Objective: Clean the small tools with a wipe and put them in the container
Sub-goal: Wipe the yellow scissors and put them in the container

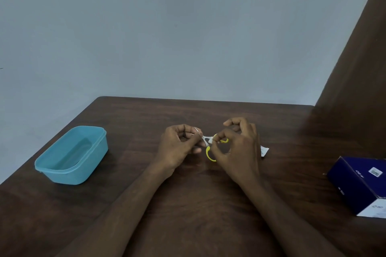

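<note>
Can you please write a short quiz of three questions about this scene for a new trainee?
1. True or false: the blue container already holds a tool.
2. Which colour are the handles of the small scissors? A red, B yellow, C black.
3. Which hand pinches the blade end?

Key:
1. False; nothing shows inside it.
2. B.
3. The left hand; the right hand holds the handle end.

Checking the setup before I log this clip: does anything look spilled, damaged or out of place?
Nothing stands out. Both hands hold the yellow-handled scissors above the table; the blue container sits upright at left, the dark blue box at right.
</note>
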Available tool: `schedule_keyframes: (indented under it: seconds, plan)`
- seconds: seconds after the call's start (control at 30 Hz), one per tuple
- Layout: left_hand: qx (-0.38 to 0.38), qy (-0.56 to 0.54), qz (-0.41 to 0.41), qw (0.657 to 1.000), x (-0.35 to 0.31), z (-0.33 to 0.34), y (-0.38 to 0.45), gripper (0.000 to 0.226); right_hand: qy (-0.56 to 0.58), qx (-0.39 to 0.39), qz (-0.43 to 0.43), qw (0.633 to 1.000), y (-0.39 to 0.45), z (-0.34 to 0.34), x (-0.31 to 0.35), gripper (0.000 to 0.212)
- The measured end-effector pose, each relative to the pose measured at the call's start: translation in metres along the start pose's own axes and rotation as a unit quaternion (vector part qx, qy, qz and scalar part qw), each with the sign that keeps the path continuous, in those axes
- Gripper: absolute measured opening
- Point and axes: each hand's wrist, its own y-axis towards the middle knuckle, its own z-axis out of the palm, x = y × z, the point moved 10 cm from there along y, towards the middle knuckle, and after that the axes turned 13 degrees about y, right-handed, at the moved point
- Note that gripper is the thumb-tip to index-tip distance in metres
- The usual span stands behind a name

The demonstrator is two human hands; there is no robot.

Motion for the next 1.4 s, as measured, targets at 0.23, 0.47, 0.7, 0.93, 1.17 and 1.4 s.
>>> schedule_keyframes:
  seconds: [0.23, 0.47, 0.7, 0.93, 1.17, 1.4]
  plan:
    - [0.002, 0.003, 0.006, 1.000, -0.002, 0.000, -0.001, 0.009, -0.010, -0.010, 0.000, 1.000, 0.000, -0.003, -0.001, 0.010]
    - [-0.005, 0.008, 0.012, 1.000, -0.001, -0.001, 0.000, 0.009, -0.009, -0.013, 0.016, 1.000, 0.001, -0.007, -0.009, 0.007]
    - [-0.013, 0.007, 0.013, 1.000, 0.000, -0.003, 0.002, 0.010, -0.054, -0.036, 0.060, 0.996, -0.001, -0.015, -0.023, 0.009]
    - [-0.016, 0.021, 0.019, 0.999, -0.001, -0.003, 0.000, 0.012, -0.046, -0.045, 0.078, 0.995, -0.002, -0.018, -0.025, 0.013]
    - [-0.016, 0.025, 0.022, 0.999, -0.001, -0.003, 0.001, 0.007, -0.024, -0.026, 0.050, 0.998, 0.000, -0.010, -0.018, 0.011]
    - [-0.027, 0.020, 0.012, 0.999, 0.003, -0.006, 0.002, 0.011, 0.015, -0.040, 0.034, 0.998, 0.000, -0.015, -0.015, 0.012]
